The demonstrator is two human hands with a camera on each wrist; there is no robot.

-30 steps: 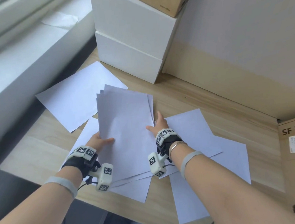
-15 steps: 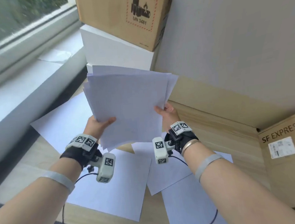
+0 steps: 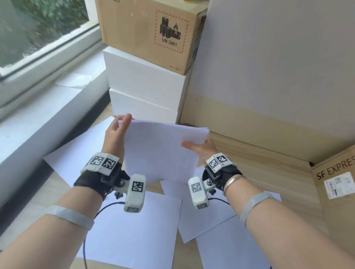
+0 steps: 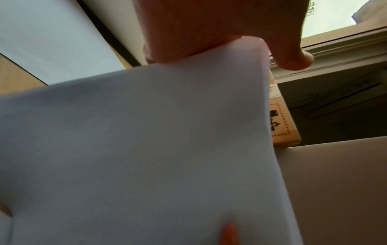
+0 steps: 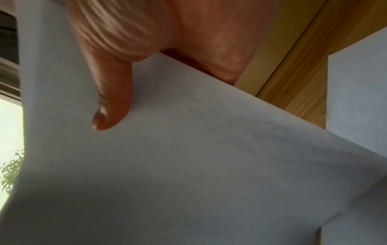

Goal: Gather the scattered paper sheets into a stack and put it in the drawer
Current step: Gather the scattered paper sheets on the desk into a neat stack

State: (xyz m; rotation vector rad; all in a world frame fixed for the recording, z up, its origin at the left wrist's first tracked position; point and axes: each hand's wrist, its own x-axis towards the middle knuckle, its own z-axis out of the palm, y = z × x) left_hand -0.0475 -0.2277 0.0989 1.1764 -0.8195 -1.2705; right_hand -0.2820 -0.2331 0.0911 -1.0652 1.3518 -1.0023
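Observation:
I hold a stack of white paper sheets [image 3: 163, 150] upright above the wooden desk [image 3: 249, 162], its edges nearly flush. My left hand [image 3: 117, 134] lies flat along the stack's left edge with straight fingers, the thumb free in the left wrist view [image 4: 293, 61]. My right hand [image 3: 199, 149] grips the right edge, thumb [image 5: 111, 99] on the front and fingers behind. The stack fills both wrist views [image 4: 146, 149] [image 5: 188, 165]. Loose sheets remain on the desk below [image 3: 133, 233] [image 3: 204, 213] [image 3: 72, 161]. No drawer is in view.
Two white boxes [image 3: 147, 90] with a PICO cardboard box [image 3: 149, 26] on top stand at the back of the desk. A grey partition [image 3: 282, 51] runs behind, an SF Express box [image 3: 346, 184] sits at right, and a window sill [image 3: 33, 124] at left.
The stack came up off the desk and now stands upright with its edges lined up. My left hand went from gripping the lower left edge to lying flat higher along that edge.

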